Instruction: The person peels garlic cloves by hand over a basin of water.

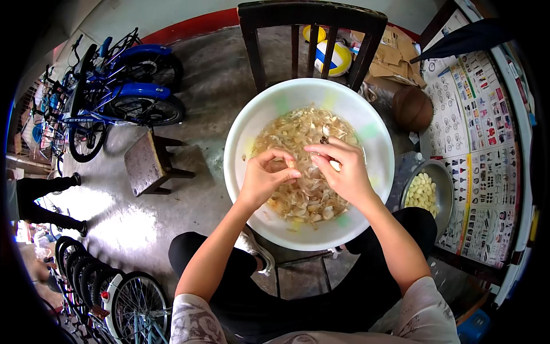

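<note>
Both my hands are over a large white basin (238,123) of water with loose garlic skins (321,209) floating in it. My left hand (264,178) is closed, pinching a garlic clove (291,164) between thumb and fingertips. Just beside it, my right hand (345,172) is curled, with a pale peeled clove (335,165) tucked by the thumb. A small dark scrap (324,139) shows at the far side of the right fingers; what it is, I cannot make out. To the right, a metal bowl (448,192) holds many peeled garlic cloves (421,191).
A dark wooden chair (312,12) stands behind the basin, and a wooden stool (140,163) to the left. Balls and flattened cardboard (395,57) lie at the back right. Bicycles (143,94) line the left, where another person's legs (48,200) show. A printed board (472,149) leans at right.
</note>
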Tool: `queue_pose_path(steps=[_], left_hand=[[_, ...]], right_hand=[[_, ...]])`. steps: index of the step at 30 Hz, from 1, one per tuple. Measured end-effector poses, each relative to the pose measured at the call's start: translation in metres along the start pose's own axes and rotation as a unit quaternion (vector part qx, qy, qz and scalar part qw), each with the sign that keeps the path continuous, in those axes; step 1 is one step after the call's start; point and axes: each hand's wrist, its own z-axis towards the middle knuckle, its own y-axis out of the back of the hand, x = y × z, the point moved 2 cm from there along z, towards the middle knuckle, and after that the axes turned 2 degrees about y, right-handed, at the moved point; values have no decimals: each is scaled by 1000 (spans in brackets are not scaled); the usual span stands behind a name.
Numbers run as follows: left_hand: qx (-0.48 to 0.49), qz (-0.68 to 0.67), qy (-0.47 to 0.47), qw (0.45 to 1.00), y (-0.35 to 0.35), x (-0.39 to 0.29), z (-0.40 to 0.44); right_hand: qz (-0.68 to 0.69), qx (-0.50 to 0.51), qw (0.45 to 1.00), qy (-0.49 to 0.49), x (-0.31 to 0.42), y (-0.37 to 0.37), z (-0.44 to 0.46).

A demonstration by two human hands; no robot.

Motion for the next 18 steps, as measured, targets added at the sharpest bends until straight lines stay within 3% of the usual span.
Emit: queue_pose_path(steps=[1, 3, 5, 11, 18], left_hand=[[1, 1, 2, 1000, -1, 2, 0], [-1, 50, -98, 994, -4, 2, -1], [4, 62, -102, 993, -3, 5, 0], [27, 78, -102, 991, -6, 4, -1], [69, 96, -112, 987, -3, 2, -1]], right_hand=[[-7, 23, 999, -24, 8, 3, 1], [-13, 46, 998, -49, 11, 2, 0], [14, 93, 993, -67, 8, -2, -4], [37, 87, 987, -128, 1, -4, -9], [50, 134, 988, -59, 5, -4, -7]])
